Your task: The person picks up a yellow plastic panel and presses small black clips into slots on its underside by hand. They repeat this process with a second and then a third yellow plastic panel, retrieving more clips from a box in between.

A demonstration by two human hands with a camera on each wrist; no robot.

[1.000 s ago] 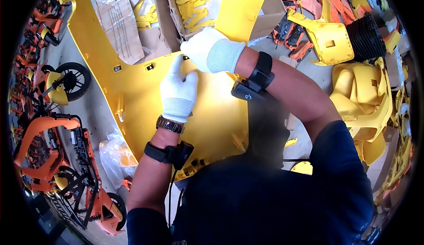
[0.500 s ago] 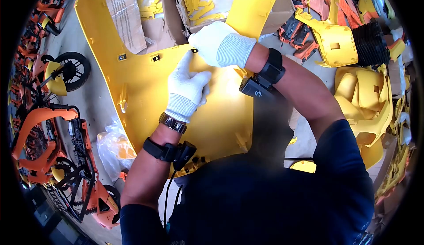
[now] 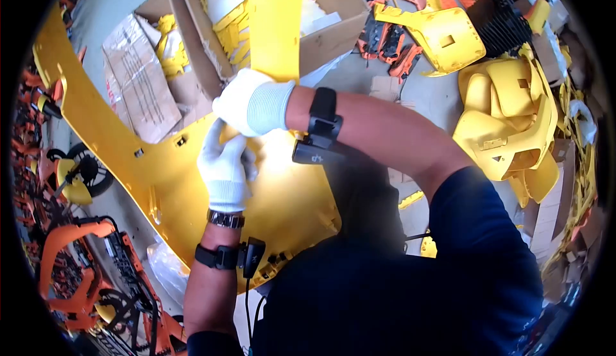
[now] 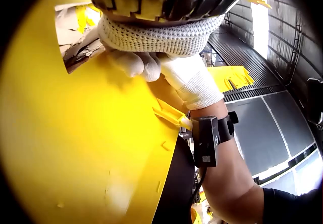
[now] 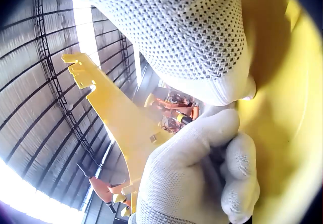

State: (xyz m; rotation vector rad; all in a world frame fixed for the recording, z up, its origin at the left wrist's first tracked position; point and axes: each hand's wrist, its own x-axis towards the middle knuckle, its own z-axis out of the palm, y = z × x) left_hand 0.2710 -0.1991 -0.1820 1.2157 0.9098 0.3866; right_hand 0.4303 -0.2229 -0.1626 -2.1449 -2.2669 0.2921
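Note:
A large curved yellow plastic panel (image 3: 183, 186), its hollow side up, lies in front of the person. My right hand (image 3: 251, 102), in a white knit glove, grips the panel's far edge with curled fingers. Close below it is my gloved left hand (image 3: 223, 167), its index finger pointing up to that edge and its thumb apart from it. The right hand covers that index fingertip. In the right wrist view, the left hand's other fingers (image 5: 239, 158) are loosely curled over the panel. Small black clips (image 3: 181, 141) sit along the far edge, left of the hands.
Cardboard boxes (image 3: 333, 38) with yellow pieces stand beyond the panel, with a long yellow part (image 3: 276, 29) across one. Yellow shells (image 3: 507, 112) are piled at right. Orange frames (image 3: 74, 244) and a wheel (image 3: 96, 170) stand at left, near a clear plastic bag (image 3: 168, 269).
The head view has shifted, so panel, boxes and hands appear lower and further left. The left index finger has moved in under the right hand, hiding the clip seen there earlier.

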